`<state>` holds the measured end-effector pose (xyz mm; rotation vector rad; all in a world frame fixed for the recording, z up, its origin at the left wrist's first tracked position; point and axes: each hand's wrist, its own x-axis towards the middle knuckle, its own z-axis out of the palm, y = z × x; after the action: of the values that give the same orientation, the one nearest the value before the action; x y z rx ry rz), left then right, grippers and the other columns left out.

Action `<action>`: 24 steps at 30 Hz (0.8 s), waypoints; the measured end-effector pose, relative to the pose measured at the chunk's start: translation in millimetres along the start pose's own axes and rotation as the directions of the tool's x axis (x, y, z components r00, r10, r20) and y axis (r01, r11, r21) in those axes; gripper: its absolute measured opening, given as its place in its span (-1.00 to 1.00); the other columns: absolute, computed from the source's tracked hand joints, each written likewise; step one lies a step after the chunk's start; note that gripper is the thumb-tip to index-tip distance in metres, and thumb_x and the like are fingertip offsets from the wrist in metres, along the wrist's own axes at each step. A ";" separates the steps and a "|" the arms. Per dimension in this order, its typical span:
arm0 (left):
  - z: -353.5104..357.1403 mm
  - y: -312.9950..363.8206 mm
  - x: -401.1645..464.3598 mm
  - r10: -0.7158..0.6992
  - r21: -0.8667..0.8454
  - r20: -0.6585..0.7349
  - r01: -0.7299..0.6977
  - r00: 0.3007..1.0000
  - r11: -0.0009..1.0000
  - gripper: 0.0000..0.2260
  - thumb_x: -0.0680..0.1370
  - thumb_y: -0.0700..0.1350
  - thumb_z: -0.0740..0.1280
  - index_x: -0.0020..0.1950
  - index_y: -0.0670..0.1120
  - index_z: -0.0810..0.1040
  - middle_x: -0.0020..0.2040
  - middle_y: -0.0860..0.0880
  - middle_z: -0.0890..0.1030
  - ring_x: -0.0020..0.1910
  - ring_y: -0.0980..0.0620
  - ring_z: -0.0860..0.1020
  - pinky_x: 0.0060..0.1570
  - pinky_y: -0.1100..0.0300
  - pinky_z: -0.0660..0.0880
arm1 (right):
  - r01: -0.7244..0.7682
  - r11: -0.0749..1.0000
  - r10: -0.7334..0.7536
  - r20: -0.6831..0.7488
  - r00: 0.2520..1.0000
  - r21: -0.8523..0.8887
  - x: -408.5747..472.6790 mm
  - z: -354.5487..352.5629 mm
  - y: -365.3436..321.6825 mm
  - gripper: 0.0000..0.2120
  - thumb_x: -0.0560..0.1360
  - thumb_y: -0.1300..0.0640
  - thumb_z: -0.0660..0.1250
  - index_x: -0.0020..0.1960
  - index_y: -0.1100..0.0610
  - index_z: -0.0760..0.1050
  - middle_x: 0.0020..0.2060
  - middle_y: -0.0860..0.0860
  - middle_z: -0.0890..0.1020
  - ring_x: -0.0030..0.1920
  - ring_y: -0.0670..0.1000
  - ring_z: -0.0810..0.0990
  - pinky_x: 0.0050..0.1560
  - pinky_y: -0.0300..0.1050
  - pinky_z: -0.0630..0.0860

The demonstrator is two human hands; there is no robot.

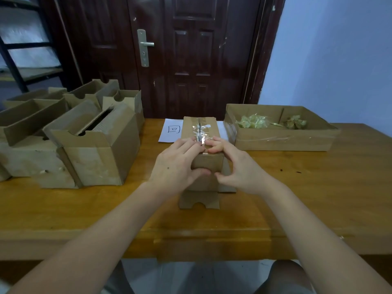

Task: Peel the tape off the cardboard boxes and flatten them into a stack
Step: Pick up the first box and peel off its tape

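Note:
A small brown cardboard box stands in the middle of the wooden table, its top seam covered by clear tape. Its near end flap hangs down onto the table. My left hand grips the box's near left corner, fingers on top by the tape and thumb on the front face. My right hand rests on the near right corner, fingertips touching the tape's near end and thumb curled at the front.
Several opened cardboard boxes crowd the table's left side. A shallow cardboard tray with crumpled tape scraps sits at the back right. A white sheet of paper lies behind the box. A dark door stands beyond.

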<state>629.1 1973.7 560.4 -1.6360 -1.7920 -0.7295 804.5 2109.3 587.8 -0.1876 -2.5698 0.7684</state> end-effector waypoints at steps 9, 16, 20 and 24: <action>-12.1 -10.9 5.9 0.070 -0.032 0.067 -0.068 0.995 0.997 -0.64 0.61 0.17 0.30 0.26 -0.02 0.63 0.23 0.00 0.67 0.30 0.01 0.58 0.00 0.07 0.62 | 0.064 0.996 -0.069 -0.071 0.995 -0.067 4.0 6.8 9.8 -0.56 0.47 0.19 0.51 0.30 0.05 0.47 0.48 -0.18 0.41 0.57 -0.17 0.21 0.55 0.11 0.29; -14.8 -19.7 -4.6 0.060 -0.159 0.230 -0.023 0.971 0.987 -0.42 0.55 0.17 0.37 0.53 0.01 0.38 0.51 0.04 0.41 0.56 0.07 0.27 0.42 0.18 0.30 | 0.088 0.978 -0.119 -0.157 0.980 -0.191 10.3 9.4 10.0 -0.64 0.48 0.04 0.53 0.23 0.09 0.57 0.39 -0.14 0.53 0.48 -0.14 0.37 0.45 -0.32 0.21; -17.4 -22.3 -6.0 0.088 -0.150 0.286 -0.046 0.954 0.988 -0.31 0.52 0.08 0.48 0.58 0.00 0.28 0.57 0.03 0.30 0.60 0.05 0.18 0.48 0.18 0.18 | 0.066 0.987 -0.092 -0.182 0.979 -0.147 11.6 8.6 5.3 -0.67 0.49 0.03 0.53 0.20 0.12 0.61 0.34 -0.11 0.57 0.45 -0.13 0.41 0.43 -0.37 0.22; -25.1 -24.1 1.1 0.141 -0.113 0.279 -0.114 0.950 0.987 -0.43 0.58 0.09 0.40 0.55 -0.03 0.36 0.52 0.00 0.42 0.56 0.01 0.28 0.58 0.01 0.13 | 0.054 0.993 -0.073 -0.183 0.980 -0.109 10.5 7.0 1.3 -0.68 0.48 0.08 0.54 0.18 0.15 0.62 0.33 -0.09 0.59 0.45 -0.10 0.42 0.45 -0.22 0.29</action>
<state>606.7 1953.7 578.0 -1.9871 -1.8476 -0.5485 792.0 2109.5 585.9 -0.1989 -2.4258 0.5657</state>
